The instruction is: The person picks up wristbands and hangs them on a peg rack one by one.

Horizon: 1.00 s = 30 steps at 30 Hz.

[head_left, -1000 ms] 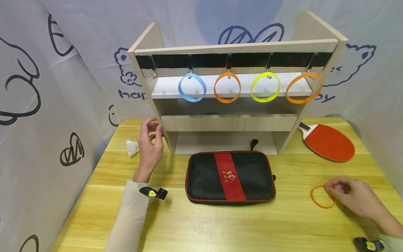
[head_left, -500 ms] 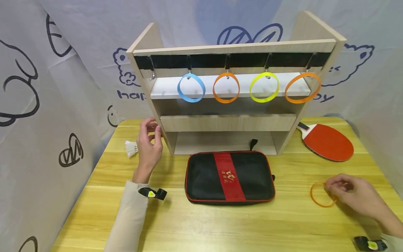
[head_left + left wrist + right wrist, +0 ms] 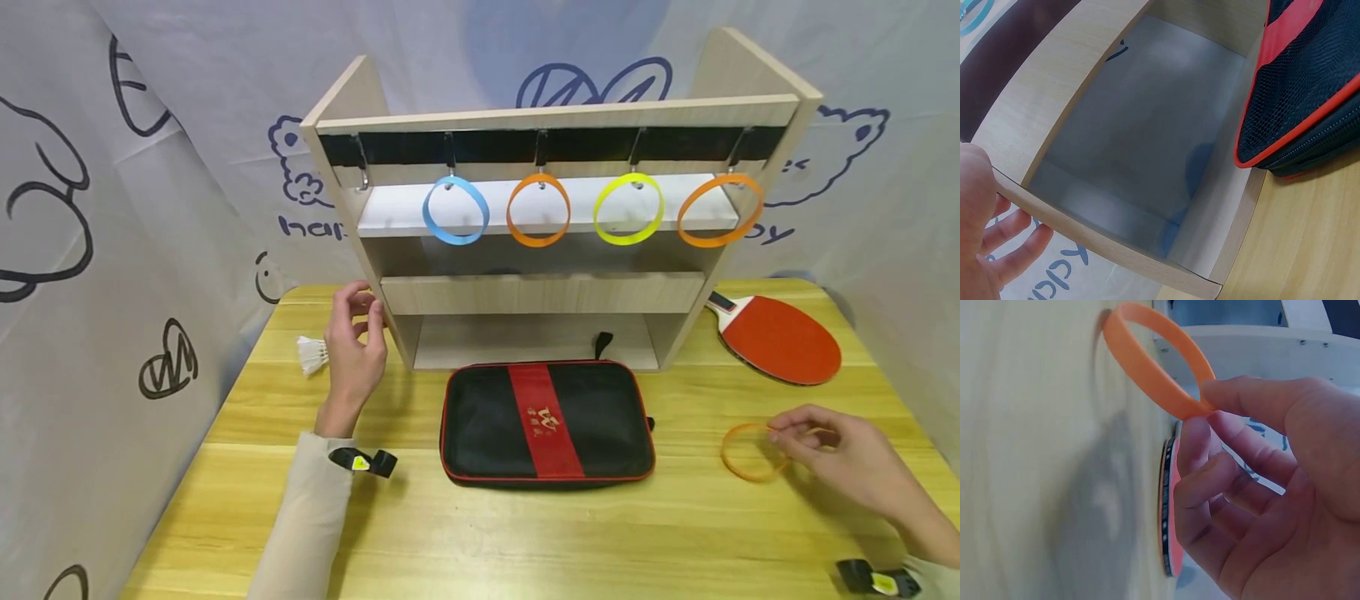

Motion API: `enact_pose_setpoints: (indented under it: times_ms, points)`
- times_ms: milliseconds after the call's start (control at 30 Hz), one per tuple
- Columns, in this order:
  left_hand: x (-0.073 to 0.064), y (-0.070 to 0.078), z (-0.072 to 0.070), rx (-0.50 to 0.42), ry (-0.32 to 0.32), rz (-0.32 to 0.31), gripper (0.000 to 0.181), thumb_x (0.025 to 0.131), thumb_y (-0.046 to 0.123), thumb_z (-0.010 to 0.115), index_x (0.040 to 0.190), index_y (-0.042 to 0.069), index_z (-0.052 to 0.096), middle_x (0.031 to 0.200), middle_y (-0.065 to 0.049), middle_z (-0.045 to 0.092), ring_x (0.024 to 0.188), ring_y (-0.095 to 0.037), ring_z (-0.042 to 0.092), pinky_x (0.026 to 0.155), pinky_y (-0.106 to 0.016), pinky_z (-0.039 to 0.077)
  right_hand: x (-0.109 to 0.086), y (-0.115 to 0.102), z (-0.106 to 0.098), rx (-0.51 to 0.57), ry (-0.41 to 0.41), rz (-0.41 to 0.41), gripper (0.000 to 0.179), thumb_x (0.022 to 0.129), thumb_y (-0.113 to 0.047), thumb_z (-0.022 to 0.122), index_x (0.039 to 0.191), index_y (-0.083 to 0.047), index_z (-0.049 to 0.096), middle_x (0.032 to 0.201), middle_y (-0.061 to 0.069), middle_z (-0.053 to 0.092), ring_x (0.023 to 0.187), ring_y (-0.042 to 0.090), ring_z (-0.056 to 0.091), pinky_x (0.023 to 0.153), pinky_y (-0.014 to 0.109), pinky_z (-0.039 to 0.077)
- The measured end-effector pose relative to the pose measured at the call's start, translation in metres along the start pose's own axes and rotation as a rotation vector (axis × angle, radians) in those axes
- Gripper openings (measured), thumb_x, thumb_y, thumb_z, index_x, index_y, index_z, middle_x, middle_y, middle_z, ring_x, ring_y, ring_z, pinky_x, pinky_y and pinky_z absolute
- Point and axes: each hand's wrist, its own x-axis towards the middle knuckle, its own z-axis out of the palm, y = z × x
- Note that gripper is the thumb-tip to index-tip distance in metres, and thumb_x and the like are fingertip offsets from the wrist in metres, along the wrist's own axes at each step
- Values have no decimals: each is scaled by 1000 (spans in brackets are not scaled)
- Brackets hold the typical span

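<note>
In the head view my right hand (image 3: 847, 458) pinches an orange silicone wristband (image 3: 753, 452) low over the table at the right. The right wrist view shows the band (image 3: 1154, 359) between thumb and fingertips, its far end close to the wood. My left hand (image 3: 356, 354) is at the outer left side of a small wooden shelf (image 3: 543, 293), fingers loosely bent against the side panel (image 3: 1104, 240). A blue wristband (image 3: 456, 210), an orange one (image 3: 538, 210), a yellow one (image 3: 628, 209) and another orange one (image 3: 720, 211) hang from the shelf's hooks. The leftmost hook (image 3: 364, 177) holds no band.
A black zip case (image 3: 487, 425) with a red stripe lies against the shelf's front. The red table tennis bat (image 3: 783, 340) lies right of the shelf. On the left, a white shuttlecock (image 3: 312, 355) lies beside my left hand. Printed cloth hangs behind.
My right hand has shifted slightly left and away from me with the orange wristband. The left hand stays against the shelf's side.
</note>
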Motion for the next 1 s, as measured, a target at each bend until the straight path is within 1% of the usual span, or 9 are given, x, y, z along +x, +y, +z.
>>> enact_pose_setpoints:
  times_ms: [133, 333, 433, 567, 667, 733, 800, 867, 1000]
  points:
    - [0, 0, 1, -3, 0, -1, 29, 109, -2, 59, 136, -10, 56, 109, -30, 65, 97, -19, 65, 77, -5, 56, 2, -10, -2, 4, -14, 33, 17, 98, -12, 83, 110, -2, 78, 94, 5, 79, 75, -6, 64, 57, 20, 57]
    - [-1, 0, 1, 6, -5, 0, 28, 109, -1, 59, 136, -10, 56, 108, -29, 65, 96, -22, 66, 77, -5, 56, 3, -23, -3, 26, -13, 29, 21, 98, -15, 83, 115, -3, 79, 94, 5, 80, 74, -3, 69, 53, 23, 56]
    - [-1, 0, 1, 8, -6, 0, 29, 109, 0, 59, 136, -10, 56, 109, -29, 65, 96, -25, 67, 77, -6, 56, 5, -28, -3, 41, 1, 3, 22, 98, -14, 83, 117, -4, 79, 92, 0, 78, 75, -3, 70, 54, 22, 57]
    - [0, 0, 1, 4, -1, 0, 29, 109, -2, 58, 136, -10, 56, 109, -29, 65, 96, -27, 67, 77, -7, 57, 7, -35, -4, 68, 40, -38, 23, 97, -14, 85, 118, -6, 80, 92, -16, 76, 77, -8, 69, 57, 19, 57]
    - [0, 0, 1, 5, -1, 4, 29, 109, -2, 58, 136, -10, 55, 109, -30, 65, 97, -28, 68, 77, -6, 56, 9, -42, -5, 86, 59, -34, 25, 96, -17, 86, 118, -7, 80, 92, -24, 73, 81, -12, 68, 59, 17, 57]
    - [0, 0, 1, 3, -2, 3, 29, 109, -3, 58, 136, -11, 55, 109, -30, 65, 97, -29, 68, 77, -5, 56, 11, -46, -5, 107, 69, -29, 27, 96, -18, 86, 120, -8, 79, 93, -25, 72, 82, -12, 68, 61, 16, 58]
    - [-1, 0, 0, 1, -4, 1, 29, 109, -3, 58, 136, -11, 55, 109, -30, 65, 97, -29, 68, 77, -4, 55, 12, -51, -4, 153, 75, -29, 28, 96, -16, 86, 121, -6, 77, 93, -22, 71, 84, -10, 69, 63, 16, 60]
    - [-1, 1, 1, 0, -6, -3, 30, 109, -2, 58, 137, -11, 55, 110, -30, 65, 97, -27, 67, 78, -4, 55, 13, -57, -3, 230, 77, -38, 29, 96, -10, 85, 123, -4, 75, 95, -17, 71, 84, -7, 72, 66, 17, 62]
    - [-1, 1, 0, 1, -3, -8, 30, 109, -2, 59, 137, -11, 55, 110, -30, 65, 99, -24, 67, 78, -5, 56, 15, -75, -3, 374, 73, -83, 28, 96, -1, 82, 122, -4, 73, 97, -10, 71, 85, 1, 77, 70, 22, 66]
